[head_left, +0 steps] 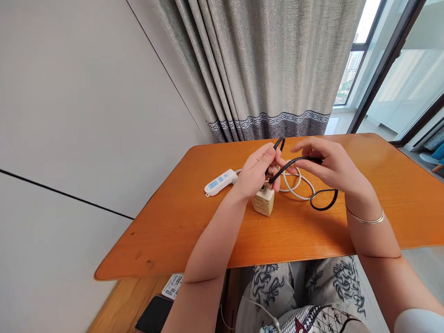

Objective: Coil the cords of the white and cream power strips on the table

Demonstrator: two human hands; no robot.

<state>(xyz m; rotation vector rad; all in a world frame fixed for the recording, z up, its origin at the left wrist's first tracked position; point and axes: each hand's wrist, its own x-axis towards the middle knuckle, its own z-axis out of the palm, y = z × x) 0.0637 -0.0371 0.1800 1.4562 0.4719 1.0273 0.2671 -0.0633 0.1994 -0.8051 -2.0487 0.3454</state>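
A black cable (293, 162) runs in a bend between my two hands above the table. My left hand (258, 169) is closed on the cable, thumb and fingers pinching it. The cable also loops up above these fingers. Further right, my right hand (328, 162) grips another stretch of the cable between thumb and fingers, with the index finger reaching left. Below my left hand stands a cream-yellow block (264, 203) with slots in its side, perhaps a socket adapter. Its top is partly hidden by my fingers, so I cannot tell whether the cable touches it.
A white power strip (220, 182) with blue sockets lies left of my hands on the wooden table (173, 231). Its white cord (307, 185) coils behind the block. Below the table's front edge are a dark phone (154, 314) and a printed card (172, 286). A curtain (277, 69) hangs behind.
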